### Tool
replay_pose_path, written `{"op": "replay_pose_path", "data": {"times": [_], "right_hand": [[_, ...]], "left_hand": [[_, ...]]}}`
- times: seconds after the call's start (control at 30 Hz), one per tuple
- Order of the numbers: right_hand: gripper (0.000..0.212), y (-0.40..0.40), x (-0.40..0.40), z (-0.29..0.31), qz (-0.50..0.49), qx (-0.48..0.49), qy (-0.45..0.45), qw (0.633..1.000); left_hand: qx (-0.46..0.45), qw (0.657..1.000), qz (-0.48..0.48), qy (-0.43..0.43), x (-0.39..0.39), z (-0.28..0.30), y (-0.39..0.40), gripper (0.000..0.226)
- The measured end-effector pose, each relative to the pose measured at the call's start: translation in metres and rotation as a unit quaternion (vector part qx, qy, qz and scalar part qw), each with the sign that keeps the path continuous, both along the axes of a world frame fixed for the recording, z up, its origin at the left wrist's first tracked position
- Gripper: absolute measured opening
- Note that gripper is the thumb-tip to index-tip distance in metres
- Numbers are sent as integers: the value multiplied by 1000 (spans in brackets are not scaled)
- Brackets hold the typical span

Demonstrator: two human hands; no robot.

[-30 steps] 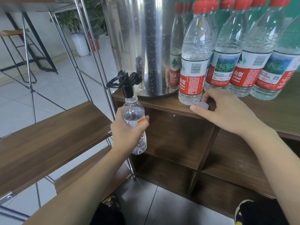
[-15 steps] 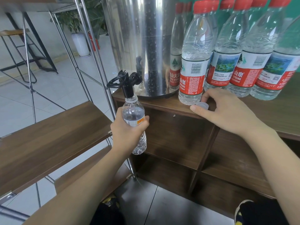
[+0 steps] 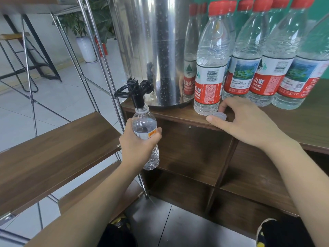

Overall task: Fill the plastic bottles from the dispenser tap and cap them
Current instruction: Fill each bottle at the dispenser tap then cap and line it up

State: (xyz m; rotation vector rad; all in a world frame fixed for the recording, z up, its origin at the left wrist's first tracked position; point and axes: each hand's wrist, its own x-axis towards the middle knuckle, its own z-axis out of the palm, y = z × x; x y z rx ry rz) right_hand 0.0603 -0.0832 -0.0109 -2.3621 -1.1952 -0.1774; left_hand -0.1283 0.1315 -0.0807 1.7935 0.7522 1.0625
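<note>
Dark walnut-grain cabinet top (image 3: 302, 122) carries everything here, its front edge running just under both hands. Wrapped round the middle of a small clear ribbed plastic bottle (image 3: 144, 122), the left hand (image 3: 137, 147) holds it upright with the open mouth directly under the black plastic dispenser tap (image 3: 136, 93), the spout reaching into the neck. Below the bottle's base lies open air in front of the cabinet's open cubby (image 3: 192, 154). Behind the tap stands the polished stainless-steel dispenser drum (image 3: 151, 50), beaded with droplets. To the right of that grip, the right hand (image 3: 245, 122) rests on the cabinet edge, thumb and curled fingers closed around a small translucent white screw cap (image 3: 219, 116) lying on the wood. Touching those fingers is the nearest tall clear bottle with red cap and red-white label (image 3: 210, 68); a crowded row of matching red-capped bottles (image 3: 267, 68) fills the top beyond. Left of the held bottle, chrome rack tubes (image 3: 99, 68) and a brown wooden shelf (image 3: 53, 148) stand close.
</note>
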Motion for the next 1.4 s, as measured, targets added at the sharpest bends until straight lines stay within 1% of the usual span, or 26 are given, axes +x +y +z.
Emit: {"op": "replay_pose_path", "data": {"times": [0.23,0.47,1.1,1.4], "right_hand": [[45,0,2,-1,2,3,1,1000],[46,0,2,-1,0,2,4,1000],[45,0,3,-3,-1,-2,-2,1000],[45,-1,2,-2,6,9,5,1000]], "left_hand": [[-3,1000,1,-1,-1,1,0,50],[0,1000,1,-2,0,0,1,54],[-2,1000,0,4,-1,0,0,54],[4,1000,2,13,-2,0,1,50]]}}
